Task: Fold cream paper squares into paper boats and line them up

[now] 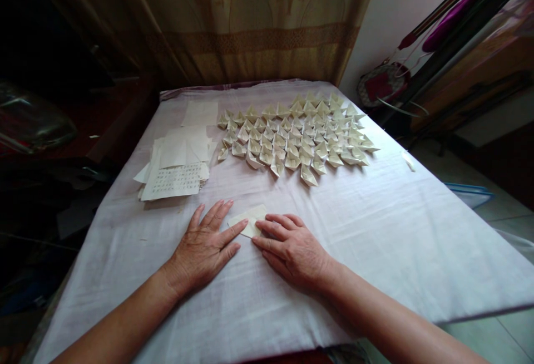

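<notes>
A small folded piece of cream paper [253,217] lies flat on the white tablecloth between my hands. My left hand [204,241] is spread on the cloth, its index fingertip touching the paper's left part. My right hand [292,244] rests with fingers stretched over the paper's right edge, hiding some of it. Beyond my hands, several rows of folded paper boats [287,136] stand close together on the cloth. A stack of flat paper sheets [177,177], the front one with rows of printed or written characters, sits beyond my left hand.
The white-covered table [400,230] ends at a curtain [258,35] at the back. A small white scrap [409,161] lies near the right edge. A patterned bag [384,83] is beside the wall at right, and a dark cabinet [117,119] stands on the left.
</notes>
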A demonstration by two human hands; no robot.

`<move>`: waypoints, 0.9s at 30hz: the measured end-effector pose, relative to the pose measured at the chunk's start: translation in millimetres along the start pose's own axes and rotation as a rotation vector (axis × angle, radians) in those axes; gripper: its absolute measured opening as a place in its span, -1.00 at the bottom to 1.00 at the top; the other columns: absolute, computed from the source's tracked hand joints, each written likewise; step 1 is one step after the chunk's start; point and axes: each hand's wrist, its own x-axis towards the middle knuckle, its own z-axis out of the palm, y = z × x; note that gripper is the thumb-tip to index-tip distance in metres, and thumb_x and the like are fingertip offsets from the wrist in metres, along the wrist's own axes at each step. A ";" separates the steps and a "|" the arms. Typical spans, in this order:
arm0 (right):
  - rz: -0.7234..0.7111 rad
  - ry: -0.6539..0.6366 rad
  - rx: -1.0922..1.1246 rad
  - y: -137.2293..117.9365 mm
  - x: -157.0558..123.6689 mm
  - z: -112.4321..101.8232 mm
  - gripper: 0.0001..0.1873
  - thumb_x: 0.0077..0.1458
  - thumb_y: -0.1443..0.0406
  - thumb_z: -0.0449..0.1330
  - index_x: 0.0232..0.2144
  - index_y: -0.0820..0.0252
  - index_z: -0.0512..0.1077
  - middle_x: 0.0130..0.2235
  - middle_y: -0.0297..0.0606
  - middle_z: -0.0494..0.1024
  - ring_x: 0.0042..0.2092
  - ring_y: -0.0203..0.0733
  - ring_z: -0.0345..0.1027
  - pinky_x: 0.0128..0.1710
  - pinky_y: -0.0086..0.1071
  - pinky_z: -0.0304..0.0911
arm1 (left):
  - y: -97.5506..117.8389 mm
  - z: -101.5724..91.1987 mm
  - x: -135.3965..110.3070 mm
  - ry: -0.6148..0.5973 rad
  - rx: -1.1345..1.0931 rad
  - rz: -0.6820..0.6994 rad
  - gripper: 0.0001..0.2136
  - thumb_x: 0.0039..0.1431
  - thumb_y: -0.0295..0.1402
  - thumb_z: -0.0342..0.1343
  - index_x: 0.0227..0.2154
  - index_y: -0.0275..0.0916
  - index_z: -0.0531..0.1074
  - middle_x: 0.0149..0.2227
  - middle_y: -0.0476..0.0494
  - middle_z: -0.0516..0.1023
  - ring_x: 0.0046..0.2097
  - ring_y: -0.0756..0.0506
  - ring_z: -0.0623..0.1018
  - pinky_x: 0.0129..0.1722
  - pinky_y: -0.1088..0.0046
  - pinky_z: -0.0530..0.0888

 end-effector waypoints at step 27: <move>-0.012 0.062 0.035 1.4 1.1 3.9 -0.72 0.26 0.28 0.13 -0.02 0.04 0.53 0.11 -0.24 0.52 0.12 0.01 0.35 0.08 -0.09 0.19 | 1.1 -18.3 -6.8 -0.020 0.028 0.210 -0.58 0.36 -0.07 -0.06 0.17 -0.09 0.37 0.17 -0.05 0.49 0.27 -0.23 0.32 0.33 0.10 -0.27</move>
